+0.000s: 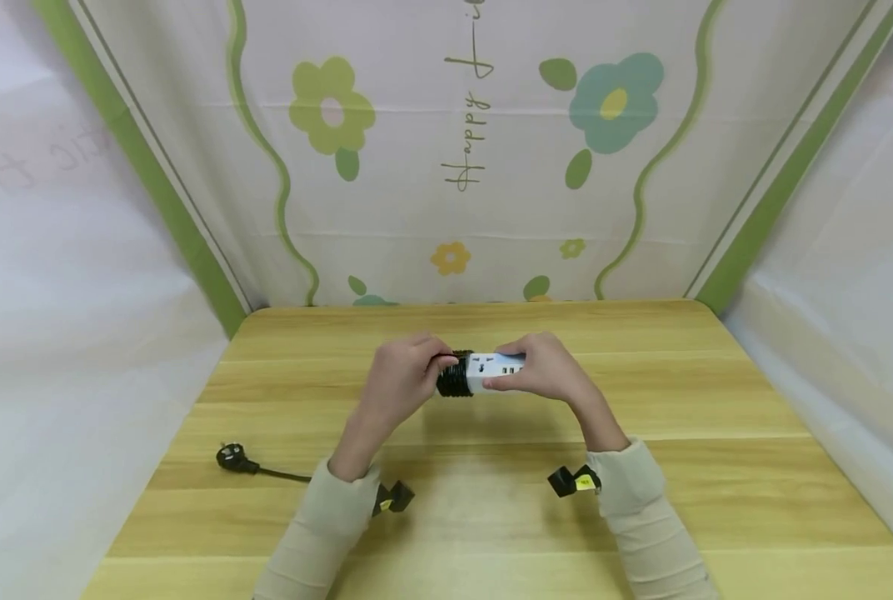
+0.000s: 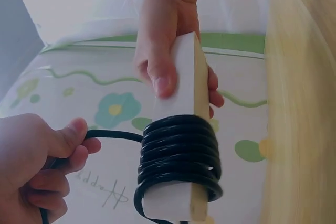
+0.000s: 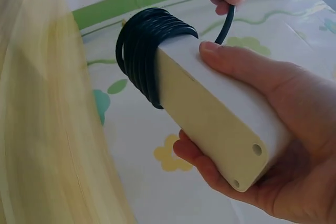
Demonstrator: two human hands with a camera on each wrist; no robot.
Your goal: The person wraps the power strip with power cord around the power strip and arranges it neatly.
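A white power strip (image 1: 484, 372) with sockets and USB ports is held above the wooden table. My right hand (image 1: 544, 367) grips its right end, thumb on one side and fingers on the other, as the right wrist view also shows. Several turns of black power cord (image 2: 181, 150) are wound round the strip's other end. Beside the coil, my left hand (image 2: 44, 166) pinches the loose length of cord between thumb and fingers. The cord's black plug (image 1: 232, 457) lies on the table at the left, its prongs pointing away from the cord.
The wooden table (image 1: 461, 533) spreads beneath both hands. Behind it hangs a white curtain (image 1: 431, 150) with flowers and lettering, and plain white cloth (image 1: 79, 333) flanks the left side. A small black camera (image 1: 562, 482) is strapped at the right wrist.
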